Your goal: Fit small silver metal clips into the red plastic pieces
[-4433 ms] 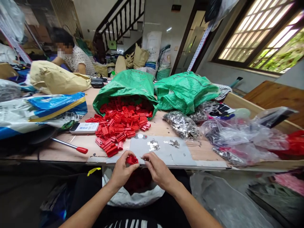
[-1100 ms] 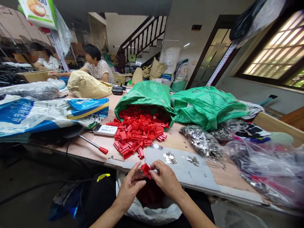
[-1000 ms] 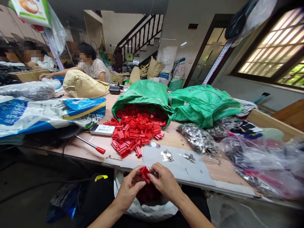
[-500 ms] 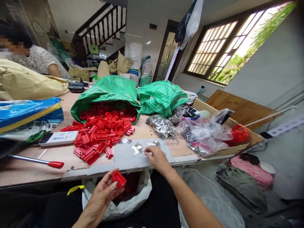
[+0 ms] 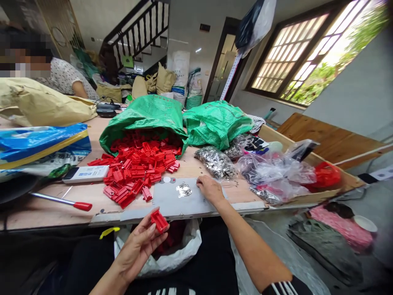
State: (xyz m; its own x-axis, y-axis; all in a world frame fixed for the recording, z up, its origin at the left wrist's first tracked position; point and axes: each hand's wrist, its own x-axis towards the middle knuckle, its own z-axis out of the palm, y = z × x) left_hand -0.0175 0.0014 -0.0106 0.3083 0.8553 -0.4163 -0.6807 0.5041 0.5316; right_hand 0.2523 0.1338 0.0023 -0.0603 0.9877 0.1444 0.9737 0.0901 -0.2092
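My left hand (image 5: 141, 237) is closed on a red plastic housing (image 5: 159, 222), its open hollow facing up, just over the mouth of a white sack (image 5: 184, 256). My right hand (image 5: 211, 191) rests on the grey mat (image 5: 166, 208), fingers bent and drawn together. Whatever its fingertips pinch is hidden. To the left of those fingertips lies a pile of small shiny metal pieces (image 5: 184, 189). A heap of similar red housings (image 5: 141, 164) spills from a green woven sack (image 5: 147, 110) onto the table.
A clear bag of metal pieces (image 5: 216, 162) sits behind the mat, with plastic bags (image 5: 273, 168) in a wooden tray at right. A red-tipped lever (image 5: 82, 205) juts in from the left. Across the table, a person (image 5: 67, 76) sits behind a tan sack (image 5: 39, 102).
My right hand has moved slightly up and right across the mat, covering the second group of metal pieces. My left hand still holds the red housing, now turned more upward. The view has shifted.
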